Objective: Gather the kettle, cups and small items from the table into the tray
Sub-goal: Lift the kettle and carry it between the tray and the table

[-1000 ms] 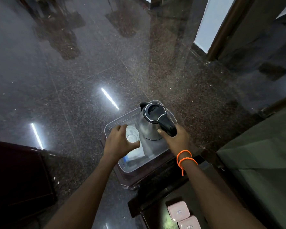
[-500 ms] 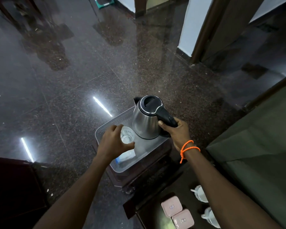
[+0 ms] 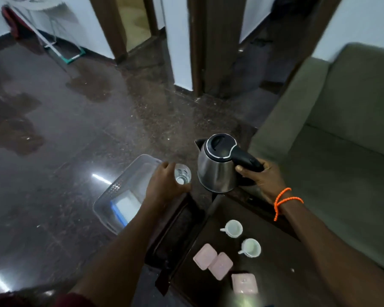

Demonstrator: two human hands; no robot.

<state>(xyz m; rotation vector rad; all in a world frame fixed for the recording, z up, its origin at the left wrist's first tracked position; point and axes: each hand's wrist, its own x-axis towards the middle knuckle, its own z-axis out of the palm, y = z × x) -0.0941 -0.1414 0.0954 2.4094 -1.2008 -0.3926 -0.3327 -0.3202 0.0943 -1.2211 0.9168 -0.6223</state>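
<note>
My right hand (image 3: 261,179) grips the black handle of a steel kettle (image 3: 216,167), held in the air to the right of the clear plastic tray (image 3: 118,189). My left hand (image 3: 162,187) holds a clear glass (image 3: 182,174) just off the tray's right edge. The tray holds a white and blue item (image 3: 123,207) and sits on a small dark stand. On the dark table (image 3: 275,262) below sit two white cups (image 3: 232,228) (image 3: 251,247) and three pink square items (image 3: 220,265).
A green sofa (image 3: 341,129) fills the right side. The glossy dark floor (image 3: 53,151) spreads to the left and ahead. Wooden door frames (image 3: 211,52) and white walls stand at the back, with a rack (image 3: 42,23) far left.
Both hands have lifted the kettle and the glass out of the tray and moved them right. The view has risen, bringing the table with cups and pink items into sight.
</note>
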